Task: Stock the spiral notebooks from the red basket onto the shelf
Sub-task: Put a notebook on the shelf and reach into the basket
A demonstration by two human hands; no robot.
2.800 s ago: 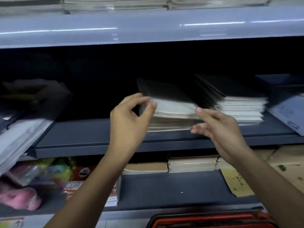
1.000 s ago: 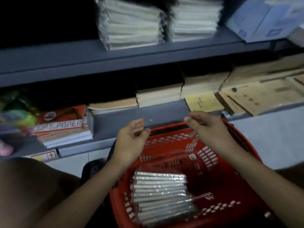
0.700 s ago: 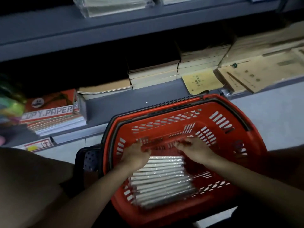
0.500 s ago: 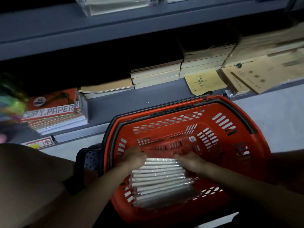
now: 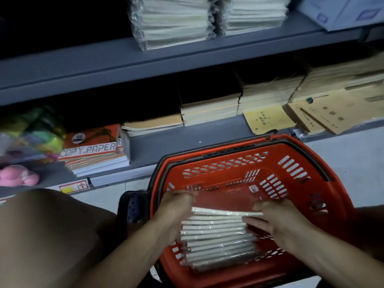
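Observation:
A red basket (image 5: 295, 169) sits low in front of the shelves. Inside it lies a plastic-wrapped stack of notebooks (image 5: 216, 242), page edges facing me. My left hand (image 5: 174, 213) grips the left end of the stack's top notebooks and my right hand (image 5: 278, 221) grips the right end; the top one (image 5: 224, 202) has a red cover and tilts up at the back. On the grey shelf (image 5: 104, 65) above, two wrapped notebook stacks (image 5: 172, 19) stand side by side.
The lower shelf holds copy paper packs (image 5: 93, 150), tan exercise books (image 5: 209, 109) and brown envelopes (image 5: 324, 113). A pink soft toy (image 5: 18, 177) lies far left. My knee (image 5: 47, 229) fills the lower left. Blue-white boxes (image 5: 340, 11) sit top right.
My hands left the shelf stack, dropped into the basket and closed on both ends of the notebooks. The top notebooks have since lifted slightly, showing a red cover.

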